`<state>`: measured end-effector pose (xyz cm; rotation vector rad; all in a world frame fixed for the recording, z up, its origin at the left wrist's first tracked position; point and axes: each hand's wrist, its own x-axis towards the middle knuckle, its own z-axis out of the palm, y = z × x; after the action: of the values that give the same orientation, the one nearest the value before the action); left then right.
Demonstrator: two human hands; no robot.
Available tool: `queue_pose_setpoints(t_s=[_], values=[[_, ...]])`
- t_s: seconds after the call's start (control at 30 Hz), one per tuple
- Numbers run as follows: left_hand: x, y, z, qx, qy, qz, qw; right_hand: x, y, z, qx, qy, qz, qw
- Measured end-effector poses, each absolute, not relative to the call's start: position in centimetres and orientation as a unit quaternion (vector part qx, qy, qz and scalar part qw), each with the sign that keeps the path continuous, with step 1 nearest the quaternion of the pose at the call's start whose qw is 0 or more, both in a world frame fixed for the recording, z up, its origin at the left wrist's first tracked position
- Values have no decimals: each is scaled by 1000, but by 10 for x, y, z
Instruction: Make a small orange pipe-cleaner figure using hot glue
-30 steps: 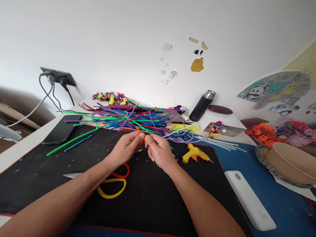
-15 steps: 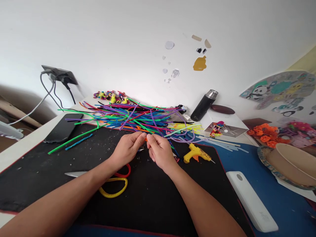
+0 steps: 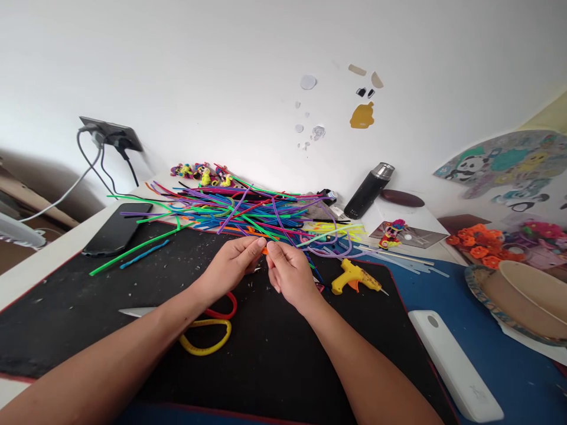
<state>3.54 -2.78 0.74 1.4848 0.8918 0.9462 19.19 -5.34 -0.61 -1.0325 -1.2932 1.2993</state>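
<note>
My left hand (image 3: 234,260) and my right hand (image 3: 290,270) meet above the black mat (image 3: 266,366), thumbs and fingertips pinched together. Between them shows a small bit of orange pipe cleaner (image 3: 265,251); most of it is hidden by the fingers. Just behind the hands lies a heap of coloured pipe cleaners (image 3: 248,209). Under my left forearm rest scissors (image 3: 206,348) with red and yellow handles, their blade pointing left. A yellow glue gun (image 3: 354,277) lies right of my right hand, nozzle toward the right.
A phone (image 3: 117,230) lies at the left, near green and blue pipe cleaners. Small figures (image 3: 204,174) sit at the back; another figure (image 3: 392,233) stands right. A black flask (image 3: 370,192) leans by the wall. A white case (image 3: 456,366) and a bowl (image 3: 531,295) occupy the right.
The view has shifted slightly, so everything sits a little farther right. Both hands keep their pinch, with a slightly wider gap between the fingertips showing the orange piece.
</note>
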Motion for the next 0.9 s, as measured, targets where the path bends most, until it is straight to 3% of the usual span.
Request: queue_pose_setpoints(t_s=[0.07,0.2,0.4,0.47,0.73,0.9], values=[[34,-28,10,648,387,398,522,192,-53,-7,-423,-530,541,497],[29,-30,14,730,427,387,366,192,-52,-7,-427,-529,543,493],[30,-28,4,684,382,385,488,192,-51,-8,-430,-511,555,495],[28,-27,3,693,364,393,482,192,-51,-8,-420,-505,565,499],[9,-15,-3,859,291,389,164,193,-50,-7,-394,-503,580,506],[12,-16,1,857,282,402,158,194,-49,-8,-390,-493,598,498]])
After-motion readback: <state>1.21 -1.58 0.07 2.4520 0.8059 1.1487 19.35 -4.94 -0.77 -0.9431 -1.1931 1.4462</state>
